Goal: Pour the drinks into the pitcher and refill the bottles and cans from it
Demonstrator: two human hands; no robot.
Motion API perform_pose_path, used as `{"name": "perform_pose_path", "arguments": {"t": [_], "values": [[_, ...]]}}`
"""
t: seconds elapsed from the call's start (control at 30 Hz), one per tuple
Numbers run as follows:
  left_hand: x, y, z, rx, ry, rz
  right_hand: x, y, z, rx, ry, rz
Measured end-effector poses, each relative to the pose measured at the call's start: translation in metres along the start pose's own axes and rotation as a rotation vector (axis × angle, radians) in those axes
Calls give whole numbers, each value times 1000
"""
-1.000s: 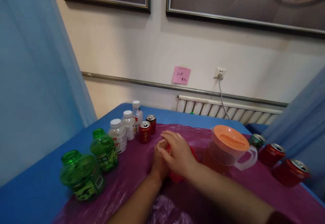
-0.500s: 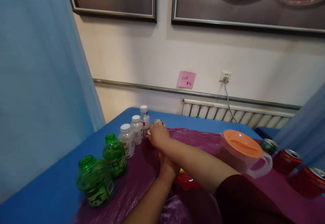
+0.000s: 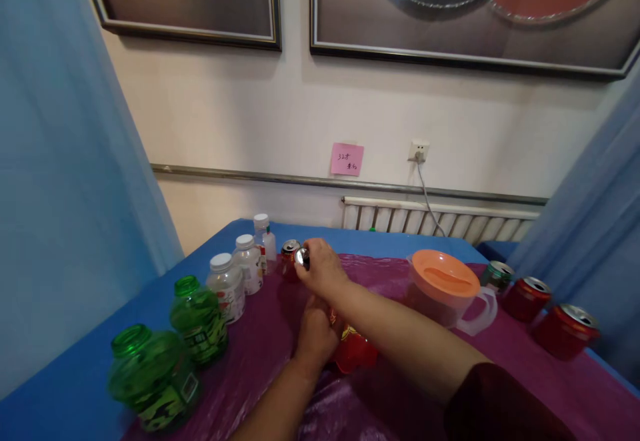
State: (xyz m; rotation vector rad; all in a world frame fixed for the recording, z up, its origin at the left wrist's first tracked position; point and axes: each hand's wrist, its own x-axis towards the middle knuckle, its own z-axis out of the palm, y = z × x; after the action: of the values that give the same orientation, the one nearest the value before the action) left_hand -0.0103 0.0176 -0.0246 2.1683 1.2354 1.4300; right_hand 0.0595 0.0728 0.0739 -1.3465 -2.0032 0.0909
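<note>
Change: a second ago both hands were bunched over the red cup. Then the right hand shot out to the pair of cans at the back, and now it is drawing away with one of them.
Right grip: clenched round the red can, which is tipped so its silver top faces left. It looks lifted clear of the purple sheet, though the fingers hide its base.
Left grip: the left hand is wrapped round the near side of the red cup, pinning it low on the sheet as before.
Where things stand: we judge the red can to be out of its row and in the air, just above and beyond the red cup. The two are near but not touching.
Left behind: the second can stands alone now, just beside the right hand's knuckles.
Left flank: three white-capped bottles run in a line toward the wall, with two green bottles nearer us at the sheet's edge.
Right flank: an orange-lidded pitcher sits just beside the right forearm. Three more cans stand beyond it on the blue counter.
In the way: we see nothing between can and cup. The forearm crosses close in front of the pitcher, and the second can is tight against the grip.
</note>
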Motion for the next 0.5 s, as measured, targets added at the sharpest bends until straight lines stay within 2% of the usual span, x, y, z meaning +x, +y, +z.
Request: {"name": "perform_pose_path", "arguments": {"t": [0.1,0.17,0.23,0.27,0.33,0.43,0.5], "values": [[-1,12,-9,71,157,121,-19,13,-32,14,99,4],[0,17,-13,113,305,136,-41,21,-50,36,174,-30],[1,19,-14,145,374,143,-68,27,-62,60,266,-100],[2,20,-13,155,357,151,-81,30,-66,69,305,-133],[2,19,-11,160,244,175,-105,34,-71,77,339,-162],[1,18,-6,123,28,209,-129,37,-76,99,316,-131],[0,17,-4,105,-37,209,-139,38,-81,117,306,-107]]}}
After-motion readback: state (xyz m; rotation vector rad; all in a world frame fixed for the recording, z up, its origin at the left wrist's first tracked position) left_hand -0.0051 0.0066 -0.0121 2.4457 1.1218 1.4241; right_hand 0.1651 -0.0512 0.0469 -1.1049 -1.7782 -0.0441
